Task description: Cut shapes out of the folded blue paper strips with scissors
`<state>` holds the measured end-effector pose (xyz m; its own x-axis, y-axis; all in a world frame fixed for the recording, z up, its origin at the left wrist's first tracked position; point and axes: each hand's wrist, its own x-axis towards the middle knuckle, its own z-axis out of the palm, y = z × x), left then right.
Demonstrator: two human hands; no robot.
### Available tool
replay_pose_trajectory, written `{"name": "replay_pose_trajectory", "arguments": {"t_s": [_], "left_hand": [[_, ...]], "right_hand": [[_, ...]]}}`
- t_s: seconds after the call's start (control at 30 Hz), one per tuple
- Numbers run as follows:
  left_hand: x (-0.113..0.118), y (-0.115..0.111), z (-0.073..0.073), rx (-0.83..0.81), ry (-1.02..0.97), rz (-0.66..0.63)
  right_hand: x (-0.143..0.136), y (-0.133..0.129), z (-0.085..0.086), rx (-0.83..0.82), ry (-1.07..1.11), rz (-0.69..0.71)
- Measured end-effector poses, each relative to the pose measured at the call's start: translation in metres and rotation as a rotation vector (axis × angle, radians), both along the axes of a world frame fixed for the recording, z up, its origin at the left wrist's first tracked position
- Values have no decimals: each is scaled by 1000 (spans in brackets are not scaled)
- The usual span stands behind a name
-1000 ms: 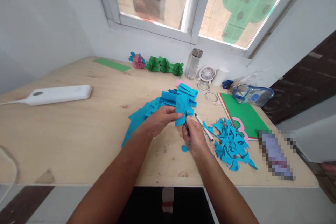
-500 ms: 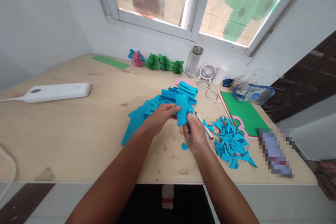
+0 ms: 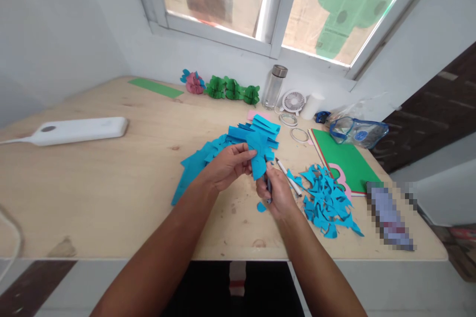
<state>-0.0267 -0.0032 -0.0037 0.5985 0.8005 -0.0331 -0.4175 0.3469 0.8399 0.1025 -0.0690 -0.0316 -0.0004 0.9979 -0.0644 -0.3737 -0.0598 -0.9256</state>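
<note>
Left of the pen (image 3: pixel 289 177), the left hand (image 3: pixel 233 164) pinches the paper (image 3: pixel 259 167) and the right hand (image 3: pixel 278 188) grips the scissors (image 3: pixel 268 191); turning the paper, not the scissors, should keep curves smooth.

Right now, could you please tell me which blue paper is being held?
The blue piece pinched by the left hand; the scrap pile and stacked pieces lie on the table.

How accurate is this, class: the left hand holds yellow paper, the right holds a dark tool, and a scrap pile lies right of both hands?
One slip: in the head view, the paper in the left hand is blue, not yellow. The right hand holds a dark tool, and the scrap pile lies right of both.
</note>
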Motion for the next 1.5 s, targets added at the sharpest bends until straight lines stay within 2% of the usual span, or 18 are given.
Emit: {"name": "replay_pose_trajectory", "arguments": {"t_s": [0.13,0.43,0.67,0.93,1.5], "left_hand": [[0,-2,1,30,49,-23],[7,-6,0,90,79,68],[18,-15,1,115,74,244],[29,-22,-3,174,120,432],[34,-33,0,173,144,530]], "right_hand": [[-1,-1,1,-16,-9,-15],[-3,0,5,-17,-42,-109],[-2,3,1,-7,-25,-130],[-5,2,5,-9,-38,-184],[-3,3,-2,29,36,-153]]}}
